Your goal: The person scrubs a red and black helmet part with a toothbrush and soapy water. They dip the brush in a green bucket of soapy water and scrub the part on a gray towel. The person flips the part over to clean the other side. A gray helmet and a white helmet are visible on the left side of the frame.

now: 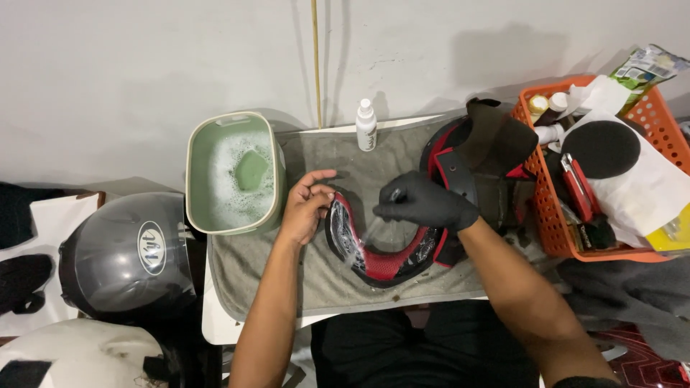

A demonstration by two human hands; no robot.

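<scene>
Two hands: bare left (305, 208), black-gloved right (424, 202). One red-and-black helmet liner (381, 262). One green tub (233, 172) of suds. One white spray bottle (366, 126). One orange basket (546, 215). Two helmets: grey (126, 255), white (79, 356). One grey towel (316, 280).

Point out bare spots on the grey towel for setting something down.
Free: the towel's front strip below the red-and-black helmet liner, and the patch between the green soapy tub and white spray bottle. Crowded: centre, under the left hand and gloved right hand; right, by the orange basket.

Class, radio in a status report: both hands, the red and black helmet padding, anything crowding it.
Left hand bare, holding padding's left end. Right hand black-gloved, pinched above red and black helmet padding on grey towel. Green soapy tub close left, orange basket right.
</scene>
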